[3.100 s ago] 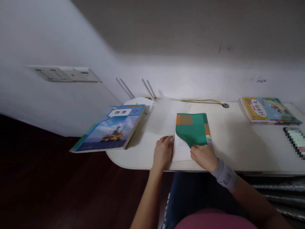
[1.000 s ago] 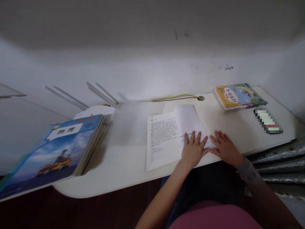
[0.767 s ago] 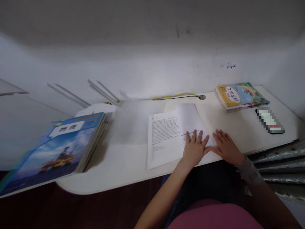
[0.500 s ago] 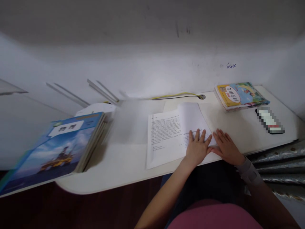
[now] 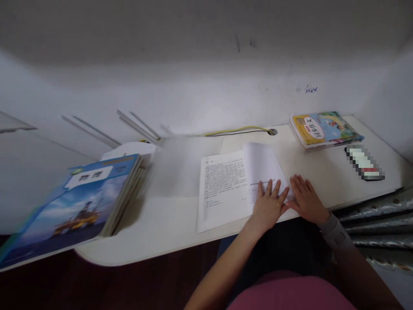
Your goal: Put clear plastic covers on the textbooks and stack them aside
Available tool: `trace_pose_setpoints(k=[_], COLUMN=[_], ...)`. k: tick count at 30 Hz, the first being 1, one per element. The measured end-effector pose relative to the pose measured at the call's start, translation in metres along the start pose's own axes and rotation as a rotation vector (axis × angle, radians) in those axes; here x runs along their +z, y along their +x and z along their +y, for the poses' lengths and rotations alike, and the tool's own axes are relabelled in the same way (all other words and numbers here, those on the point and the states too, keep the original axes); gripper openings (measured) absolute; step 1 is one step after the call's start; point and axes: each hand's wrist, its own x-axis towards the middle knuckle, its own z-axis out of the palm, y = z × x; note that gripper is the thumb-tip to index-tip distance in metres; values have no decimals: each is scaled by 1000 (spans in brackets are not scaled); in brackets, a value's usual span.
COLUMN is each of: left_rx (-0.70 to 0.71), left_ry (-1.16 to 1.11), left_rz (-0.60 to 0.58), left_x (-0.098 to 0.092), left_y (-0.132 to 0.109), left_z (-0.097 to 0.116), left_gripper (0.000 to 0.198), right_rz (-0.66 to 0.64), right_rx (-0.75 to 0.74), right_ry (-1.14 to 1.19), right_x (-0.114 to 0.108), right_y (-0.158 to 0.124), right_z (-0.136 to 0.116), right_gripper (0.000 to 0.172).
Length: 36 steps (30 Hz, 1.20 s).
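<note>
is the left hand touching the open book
Touching. The head view shows the left hand lying flat, palm down, on the right-hand page of the open book, with no gap.

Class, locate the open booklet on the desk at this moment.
In the head view the open booklet lies right of centre near the front edge of the desk, with the left hand flat on its right page.

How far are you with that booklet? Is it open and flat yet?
Done: the booklet lies open on the desk, print up. In hand: the left hand presses flat on its right page, and the right hand lies flat beside that page's edge. Left: the right page seems to bow up near the fold, so it is not flat yet. The blue book and the yellow book lie untouched.
</note>
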Motion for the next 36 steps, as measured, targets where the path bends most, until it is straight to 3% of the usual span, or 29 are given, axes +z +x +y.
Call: trace_pose_setpoints(k=[8,16,23,26,30,36], left_rx=[34,49,163,11,-273,-299], left_ry=[-17,-50,-169,-172,-275,-392], left_rz=[-41,-100,-147,-34,80,-1], left_x=[-1,2,-29,-40,-25,-4], left_y=[4,11,10,0,-14,-15], left_z=[0,3,-16,-34,-53,-58], left_gripper=[52,65,66,60,66,73], right_rz=[-11,-6,-46,-46,-36,-58], right_rx=[-1,-1,25,34,50,43], right_ry=[-10,9,26,39,55,25], right_x=[-1,0,-14,-15,-4,5], right_y=[0,-1,10,17,20,18], right_z=[0,0,12,31,54,57], right_gripper=[72,74,52,47,57,60])
